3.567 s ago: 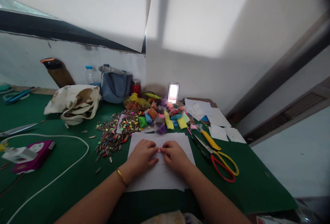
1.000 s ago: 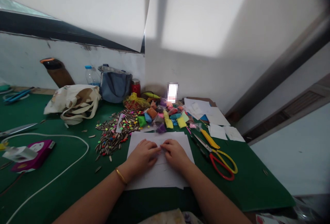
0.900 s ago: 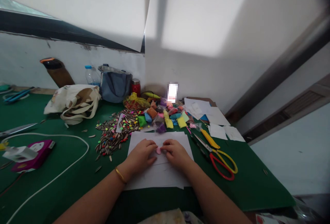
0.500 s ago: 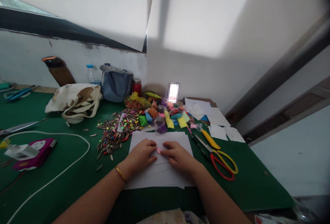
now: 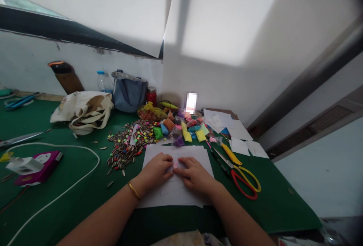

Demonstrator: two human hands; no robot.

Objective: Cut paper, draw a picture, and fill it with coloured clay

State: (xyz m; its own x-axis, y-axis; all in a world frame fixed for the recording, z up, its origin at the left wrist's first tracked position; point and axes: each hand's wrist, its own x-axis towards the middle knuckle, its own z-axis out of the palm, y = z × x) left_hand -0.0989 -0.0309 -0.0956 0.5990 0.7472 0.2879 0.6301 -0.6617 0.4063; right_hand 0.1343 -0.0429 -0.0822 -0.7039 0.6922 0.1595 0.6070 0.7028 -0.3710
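Observation:
A small pink lump of modelling clay (image 5: pixel 175 164) lies on white sheets of paper (image 5: pixel 181 195) in front of me. My left hand (image 5: pixel 159 167) reaches it from the left, with bent fingertips at its edge and a gold bangle at the wrist. From the right, my right hand (image 5: pixel 193 172) has its thumb and fingertips against the lump. The two hands hold it between them, low over the paper. Just beyond the paper is a pile of small coloured clay packets (image 5: pixel 187 135).
Right of the paper lie scissors (image 5: pixel 245 180) and a yellow-handled cutter (image 5: pixel 231 152). Striped sunflower seeds (image 5: pixel 121 151) mixed with coloured balls spread to the left. Farther left are a white cable (image 5: pixel 93 166), a purple box (image 5: pixel 42 170), a cloth bag (image 5: pixel 85 108) and a blue bag (image 5: pixel 129 93).
The fingertips have shifted slightly around the pink clay, and it shows a little more squared than before. Otherwise the scene moves only slightly with the camera.

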